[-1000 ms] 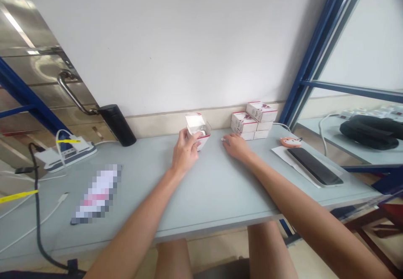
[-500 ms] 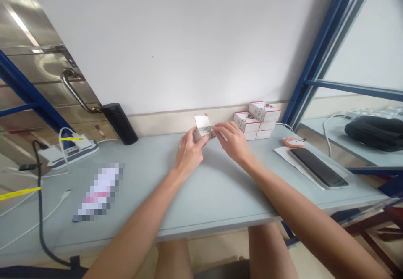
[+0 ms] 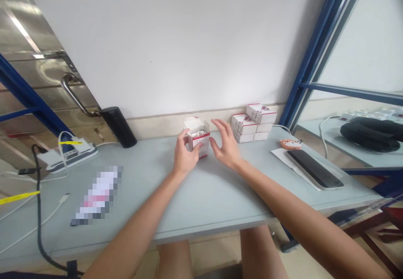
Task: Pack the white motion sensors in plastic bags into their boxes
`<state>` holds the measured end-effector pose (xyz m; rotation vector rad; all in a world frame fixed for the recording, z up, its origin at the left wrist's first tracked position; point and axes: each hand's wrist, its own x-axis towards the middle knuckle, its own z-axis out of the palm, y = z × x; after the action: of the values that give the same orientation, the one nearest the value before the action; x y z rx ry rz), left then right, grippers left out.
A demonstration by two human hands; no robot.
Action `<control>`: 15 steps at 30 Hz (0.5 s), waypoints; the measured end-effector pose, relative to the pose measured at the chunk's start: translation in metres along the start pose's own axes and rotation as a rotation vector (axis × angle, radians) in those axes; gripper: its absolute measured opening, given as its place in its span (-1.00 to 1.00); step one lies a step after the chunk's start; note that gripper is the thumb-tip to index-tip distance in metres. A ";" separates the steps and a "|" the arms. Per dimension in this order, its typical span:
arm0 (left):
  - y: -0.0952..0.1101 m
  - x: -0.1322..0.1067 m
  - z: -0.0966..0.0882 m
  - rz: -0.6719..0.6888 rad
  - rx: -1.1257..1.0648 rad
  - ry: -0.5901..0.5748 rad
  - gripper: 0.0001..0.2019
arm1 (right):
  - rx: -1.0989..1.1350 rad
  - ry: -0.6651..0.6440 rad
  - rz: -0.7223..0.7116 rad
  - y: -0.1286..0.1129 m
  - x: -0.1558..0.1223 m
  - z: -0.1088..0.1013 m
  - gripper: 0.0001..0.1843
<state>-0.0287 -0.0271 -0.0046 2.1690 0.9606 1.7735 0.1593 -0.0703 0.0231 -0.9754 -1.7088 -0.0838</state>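
Bench scene, hands at work. The left hand (image 3: 185, 155) grasps a small white paperboard carton (image 3: 199, 143) with red trim, fingers curled around its side, its top flap (image 3: 191, 123) standing open. The carton sits near the back of a pale grey table (image 3: 220, 203), against the wall side. The right hand (image 3: 225, 145) is released, fingers spread, just beside the carton but not touching it. Further right stands a stack of similar cartons (image 3: 252, 125). The carton looks light and thin-walled — best taken by its side walls, since the flap would likely bend easily.
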 end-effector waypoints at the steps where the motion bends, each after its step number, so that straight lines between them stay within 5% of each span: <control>1: 0.000 0.000 0.002 -0.044 -0.106 -0.007 -0.24 | 0.042 0.036 0.051 0.001 -0.001 0.001 -0.41; 3: 0.002 0.001 0.004 -0.095 -0.249 -0.052 -0.21 | 0.113 0.012 0.115 0.002 -0.001 0.003 -0.54; 6: 0.003 0.004 0.003 -0.058 -0.248 -0.110 -0.51 | 0.223 -0.098 0.156 0.003 0.000 0.002 -0.66; 9: 0.002 0.006 0.000 -0.028 -0.213 -0.122 -0.68 | 0.374 -0.100 0.234 0.004 0.003 0.002 -0.67; 15: 0.002 0.004 0.002 -0.066 -0.271 -0.162 -0.67 | 0.456 0.032 0.234 0.006 0.007 0.001 -0.48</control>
<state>-0.0260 -0.0261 -0.0009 2.0473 0.7011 1.5674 0.1625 -0.0619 0.0261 -0.8143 -1.4819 0.4242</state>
